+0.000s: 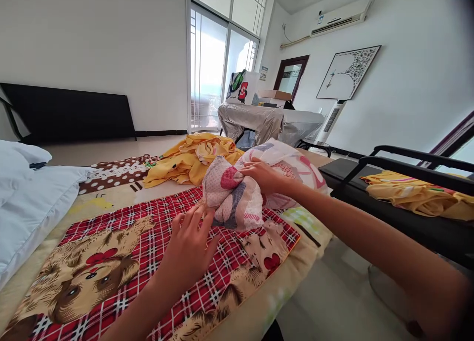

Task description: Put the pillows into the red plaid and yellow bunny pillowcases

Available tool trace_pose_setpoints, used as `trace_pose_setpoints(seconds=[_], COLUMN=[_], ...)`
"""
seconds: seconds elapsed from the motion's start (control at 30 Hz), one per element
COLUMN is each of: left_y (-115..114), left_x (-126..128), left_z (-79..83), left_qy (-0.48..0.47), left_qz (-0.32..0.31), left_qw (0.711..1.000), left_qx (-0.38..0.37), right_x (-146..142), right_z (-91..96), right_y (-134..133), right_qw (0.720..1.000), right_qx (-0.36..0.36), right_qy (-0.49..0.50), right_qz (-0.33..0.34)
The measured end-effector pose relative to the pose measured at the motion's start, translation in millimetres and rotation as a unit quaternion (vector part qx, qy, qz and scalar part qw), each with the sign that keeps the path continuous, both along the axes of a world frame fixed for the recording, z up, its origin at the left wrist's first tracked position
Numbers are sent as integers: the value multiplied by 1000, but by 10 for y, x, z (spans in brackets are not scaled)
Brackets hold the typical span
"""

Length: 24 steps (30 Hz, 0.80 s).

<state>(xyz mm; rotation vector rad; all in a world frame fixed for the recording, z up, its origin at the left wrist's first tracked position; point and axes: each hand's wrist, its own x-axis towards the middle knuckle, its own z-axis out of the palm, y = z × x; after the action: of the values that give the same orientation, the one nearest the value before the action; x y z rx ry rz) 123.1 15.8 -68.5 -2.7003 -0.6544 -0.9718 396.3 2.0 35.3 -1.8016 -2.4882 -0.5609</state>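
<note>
A soft bundle of pink-and-white patterned cloth (244, 205), with grey leaf-like shapes and a lacy edge, is bunched up on a red plaid cloth (163, 237) printed with dogs. My right hand (261, 175) grips its top, fingers bent into the fabric and partly hidden by the folds. At the bundle's near left side is my left hand (194, 237), fingers spread and their tips at its edge. More pale patterned fabric (292, 166) swells up behind my right hand. Whether it is one piece with the bundle, I cannot tell.
Beyond lies a heap of yellow cloth (188, 156), beside a brown polka-dot cloth (111, 175). White bedding (33, 198) fills the left edge. On the right, a black armrest chair (355, 183) holds more yellow cloth (411, 193). A plastic-covered table (255, 115) stands farther back.
</note>
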Motion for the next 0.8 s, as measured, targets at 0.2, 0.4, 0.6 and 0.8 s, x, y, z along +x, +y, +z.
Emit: trace_pose_setpoints(seconds=[0.2, 0.4, 0.6, 0.8], left_y=[214, 343, 430, 599], left_x=[139, 244, 409, 932], left_z=[-333, -616, -561, -461], left_qy=[233, 337, 335, 337], left_qz=[-18, -54, -20, 24], left_qw=[965, 915, 904, 905], left_qx=[-122, -213, -265, -260], right_x=[350, 657, 952, 1063], right_z=[-220, -926, -1147, -1179], right_y=[-19, 134, 301, 463], right_qw=[997, 990, 986, 981], right_qx=[-27, -80, -71, -83], right_qy=[-49, 19, 94, 140], right_qz=[-57, -112, -118, -106])
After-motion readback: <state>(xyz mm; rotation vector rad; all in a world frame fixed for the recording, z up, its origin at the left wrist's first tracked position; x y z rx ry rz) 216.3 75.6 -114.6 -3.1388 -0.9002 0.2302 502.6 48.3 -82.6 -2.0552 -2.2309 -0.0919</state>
